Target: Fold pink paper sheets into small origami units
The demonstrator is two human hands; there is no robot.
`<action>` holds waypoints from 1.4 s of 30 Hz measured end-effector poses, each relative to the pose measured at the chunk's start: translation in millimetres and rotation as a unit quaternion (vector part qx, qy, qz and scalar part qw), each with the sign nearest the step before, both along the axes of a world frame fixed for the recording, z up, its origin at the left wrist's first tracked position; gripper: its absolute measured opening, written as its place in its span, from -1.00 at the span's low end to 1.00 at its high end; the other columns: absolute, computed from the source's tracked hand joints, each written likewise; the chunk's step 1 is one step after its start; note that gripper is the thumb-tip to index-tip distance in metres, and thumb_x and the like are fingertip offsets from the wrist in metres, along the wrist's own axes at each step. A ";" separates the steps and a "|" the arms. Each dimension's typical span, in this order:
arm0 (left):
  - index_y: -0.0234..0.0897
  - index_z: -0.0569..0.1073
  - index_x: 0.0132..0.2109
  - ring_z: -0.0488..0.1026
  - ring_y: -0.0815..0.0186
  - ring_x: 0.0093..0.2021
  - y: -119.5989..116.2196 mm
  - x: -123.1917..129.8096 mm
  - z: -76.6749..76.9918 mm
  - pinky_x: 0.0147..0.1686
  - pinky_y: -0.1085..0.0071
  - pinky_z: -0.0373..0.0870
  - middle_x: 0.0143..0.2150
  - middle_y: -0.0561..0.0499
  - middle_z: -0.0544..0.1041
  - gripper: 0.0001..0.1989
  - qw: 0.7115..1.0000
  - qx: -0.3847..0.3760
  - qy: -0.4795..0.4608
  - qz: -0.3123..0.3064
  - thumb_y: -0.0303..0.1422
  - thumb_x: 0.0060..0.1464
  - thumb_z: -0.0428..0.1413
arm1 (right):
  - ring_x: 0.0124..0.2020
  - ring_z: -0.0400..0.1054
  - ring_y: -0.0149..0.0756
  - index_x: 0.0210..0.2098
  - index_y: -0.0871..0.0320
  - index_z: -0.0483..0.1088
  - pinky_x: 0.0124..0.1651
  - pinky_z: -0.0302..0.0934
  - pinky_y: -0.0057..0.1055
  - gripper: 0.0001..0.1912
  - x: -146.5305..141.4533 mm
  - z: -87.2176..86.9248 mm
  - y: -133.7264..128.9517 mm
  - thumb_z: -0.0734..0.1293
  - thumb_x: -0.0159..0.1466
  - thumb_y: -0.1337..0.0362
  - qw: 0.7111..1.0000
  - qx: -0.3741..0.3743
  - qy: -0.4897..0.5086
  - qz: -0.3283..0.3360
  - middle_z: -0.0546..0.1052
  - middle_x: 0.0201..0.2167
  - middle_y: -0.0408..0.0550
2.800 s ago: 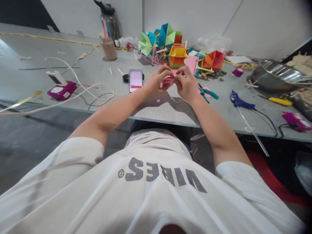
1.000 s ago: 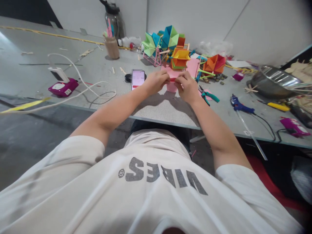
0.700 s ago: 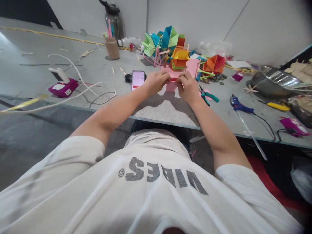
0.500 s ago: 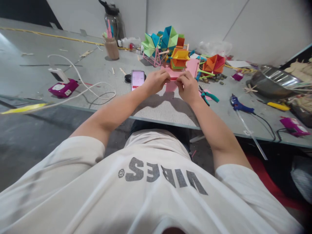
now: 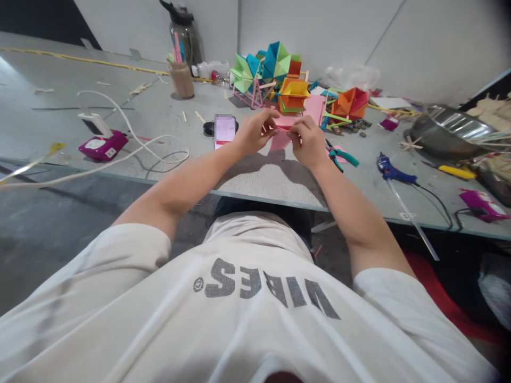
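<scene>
Between my two hands is a small red strip (image 5: 282, 127), held above pink paper (image 5: 280, 141) on the grey table. My left hand (image 5: 258, 129) has its fingers curled at the strip's left end, thumb and fingertips near it. At the right end, my right hand (image 5: 307, 137) pinches the strip between thumb and fingers. Just beyond the hands stand folded paper shapes in green and blue (image 5: 275, 63), with a yellow and orange one (image 5: 293, 96) nearest. A phone (image 5: 225, 130) lies left of my left hand. Teal-handled pliers (image 5: 343, 156) rest right of my right hand.
Rightward lie a blue glue gun (image 5: 395, 171), a yellow-handled knife (image 5: 455, 171) and a metal bowl (image 5: 443, 133). Leftward are a purple power socket (image 5: 104, 146) with a white cable (image 5: 159, 154), a brown cup (image 5: 181, 80) and a dark bottle (image 5: 186, 37). The table's front edge (image 5: 271, 201) runs near my waist.
The fingers of my left hand have lifted and spread somewhat from the red strip. My right hand stays nearly in place. The yellow-tipped item at the far left has shifted.
</scene>
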State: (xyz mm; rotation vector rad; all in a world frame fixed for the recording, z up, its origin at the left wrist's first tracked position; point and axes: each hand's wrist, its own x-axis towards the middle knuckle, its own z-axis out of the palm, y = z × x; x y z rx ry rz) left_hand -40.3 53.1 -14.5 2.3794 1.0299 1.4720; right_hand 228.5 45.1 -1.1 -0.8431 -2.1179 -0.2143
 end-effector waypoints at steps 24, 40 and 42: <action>-0.10 0.85 0.01 0.68 0.11 -0.19 3.7 12.9 -16.2 -0.07 0.10 0.65 -0.22 -0.08 0.80 -0.74 0.999 -0.017 -0.047 0.011 -0.09 0.68 0.36 | 0.20 0.67 0.30 0.10 -0.06 0.72 0.35 0.63 0.34 -0.37 -4.0 -3.7 -3.3 0.23 0.82 -0.36 1.000 0.001 -0.014 0.002 0.71 0.14 0.27; -0.13 0.88 0.04 0.74 0.10 -0.17 -6.5 13.1 -12.7 -0.02 0.13 0.67 -0.13 -0.10 0.85 -0.76 1.000 -0.005 0.006 -0.010 -0.43 0.52 0.28 | 0.26 0.62 0.33 0.21 -0.10 0.75 0.43 0.56 0.42 -0.45 -13.2 -3.9 -7.1 0.23 0.83 -0.25 0.999 -0.034 -0.030 0.028 0.65 0.14 0.24; -0.13 0.88 0.01 0.71 0.10 -0.20 -7.3 13.1 -12.4 -0.06 0.13 0.65 -0.19 -0.07 0.81 -0.75 1.000 0.003 0.016 -0.001 -0.44 0.49 0.27 | 0.26 0.63 0.31 0.23 -0.12 0.75 0.42 0.58 0.39 -0.48 -12.9 -5.2 -5.7 0.27 0.82 -0.26 0.999 -0.028 -0.030 0.028 0.66 0.13 0.21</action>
